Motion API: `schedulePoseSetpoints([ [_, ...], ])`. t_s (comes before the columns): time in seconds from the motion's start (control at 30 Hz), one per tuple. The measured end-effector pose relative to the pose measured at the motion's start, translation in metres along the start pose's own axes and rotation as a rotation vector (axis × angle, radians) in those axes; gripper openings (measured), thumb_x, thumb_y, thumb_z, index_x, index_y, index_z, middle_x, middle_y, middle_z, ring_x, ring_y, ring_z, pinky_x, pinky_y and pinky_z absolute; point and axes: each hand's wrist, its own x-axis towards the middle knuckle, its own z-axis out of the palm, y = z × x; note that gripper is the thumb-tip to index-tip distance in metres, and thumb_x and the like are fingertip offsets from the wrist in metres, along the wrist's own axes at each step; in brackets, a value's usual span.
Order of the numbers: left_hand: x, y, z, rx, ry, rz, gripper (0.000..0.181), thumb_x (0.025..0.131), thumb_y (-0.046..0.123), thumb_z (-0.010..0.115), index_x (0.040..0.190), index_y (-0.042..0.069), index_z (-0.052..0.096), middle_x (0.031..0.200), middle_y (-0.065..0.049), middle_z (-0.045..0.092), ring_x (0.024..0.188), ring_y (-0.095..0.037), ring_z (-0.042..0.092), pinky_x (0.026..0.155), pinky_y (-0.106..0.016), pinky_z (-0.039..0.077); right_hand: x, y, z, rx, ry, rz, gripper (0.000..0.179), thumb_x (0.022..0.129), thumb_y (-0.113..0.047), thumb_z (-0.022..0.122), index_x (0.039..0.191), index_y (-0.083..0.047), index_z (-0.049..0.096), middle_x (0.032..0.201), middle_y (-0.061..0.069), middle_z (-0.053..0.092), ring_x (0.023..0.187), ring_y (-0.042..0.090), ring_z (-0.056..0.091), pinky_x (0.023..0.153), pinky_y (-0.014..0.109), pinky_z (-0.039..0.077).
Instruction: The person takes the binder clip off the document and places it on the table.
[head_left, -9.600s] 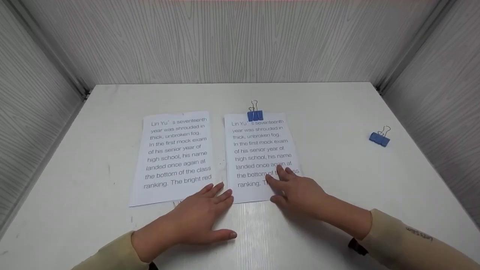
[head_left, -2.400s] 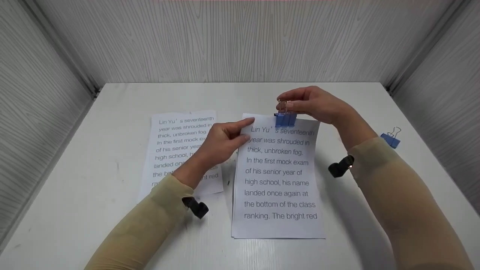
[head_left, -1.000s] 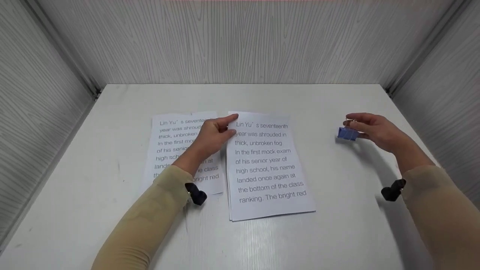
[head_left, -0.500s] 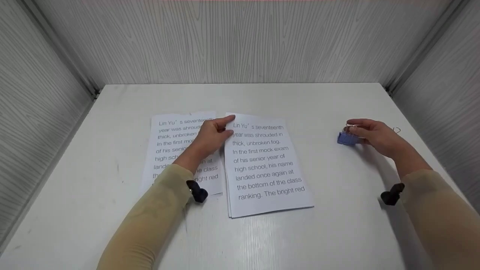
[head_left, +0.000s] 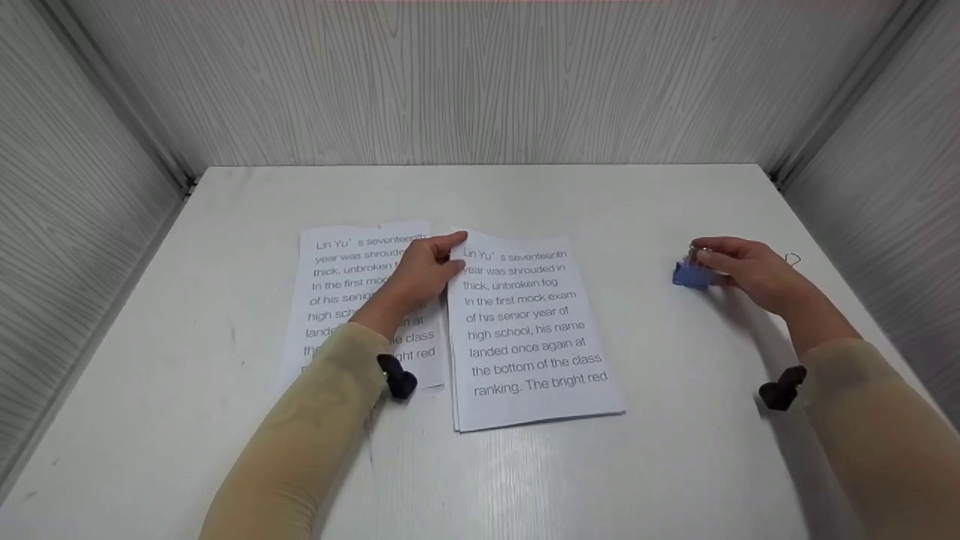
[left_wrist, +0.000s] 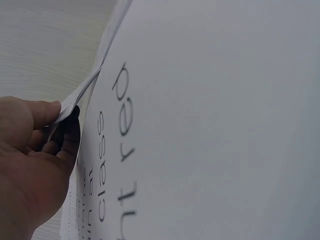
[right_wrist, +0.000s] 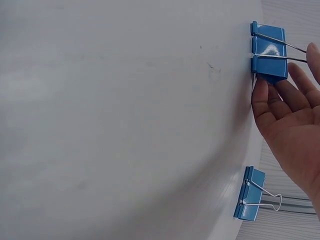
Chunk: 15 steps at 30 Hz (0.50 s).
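My left hand (head_left: pixel 424 274) pinches the upper left edge of the right-hand stack of printed sheets (head_left: pixel 525 322). In the left wrist view, the thumb and fingers hold that edge bent up, while the printed face (left_wrist: pixel 210 120) fills most of the picture. Over on the right of the table, my right hand (head_left: pixel 754 274) holds a blue binder clip (head_left: pixel 691 275) by its wire handles, the clip low over the tabletop. A second blue binder clip (right_wrist: pixel 251 194) stands behind this hand; in the head view only its wire loop (head_left: pixel 793 259) shows.
Another stack of printed sheets (head_left: pixel 322 277) lies to the left, partly covered by the left hand and sleeve. The white table (head_left: pixel 525 487) is enclosed by wood-grain panels (head_left: pixel 480 82) at the back and both sides.
Earlier the clip sat on the top edge of the right-hand stack. The right hand gripped it, took it off and carried it right. The left hand moved to that stack's upper left edge.
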Motion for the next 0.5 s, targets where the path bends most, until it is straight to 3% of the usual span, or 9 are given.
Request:
schedulePoseSetpoints([
  [0.33,0.002,0.006,0.002,0.063,-0.020,-0.018,0.069,0.108,0.019,0.064,0.169,0.021,0.033,0.165,-0.002,0.046,0.143,-0.017,0.051,0.121,-0.034,0.037,-0.006,-0.002,0.001,0.050,0.023,-0.044,0.068,0.109,-0.044,0.059,0.164,-0.008,0.040,0.164,0.014,0.043,0.135,0.005,0.051,0.113,0.028,0.046],
  [0.4,0.000,0.008,0.001,0.109,0.002,-0.013,0.071,0.107,0.023,0.066,0.169,0.022,0.033,0.170,-0.002,0.037,0.154,-0.019,0.038,0.125,-0.035,0.030,-0.007,-0.004,0.001,0.031,0.040,-0.051,0.070,0.109,-0.044,0.059,0.165,-0.007,0.038,0.165,0.015,0.041,0.136,0.006,0.051,0.115,0.031,0.045],
  [0.5,-0.006,0.013,-0.001,0.219,0.045,0.002,0.074,0.105,0.031,0.068,0.169,0.023,0.032,0.176,-0.001,0.024,0.162,-0.020,0.017,0.129,-0.036,0.019,-0.009,-0.010,0.004,-0.054,0.099,-0.060,0.076,0.108,-0.048,0.059,0.166,-0.007,0.034,0.168,0.017,0.037,0.145,0.020,0.047,0.119,0.042,0.041],
])
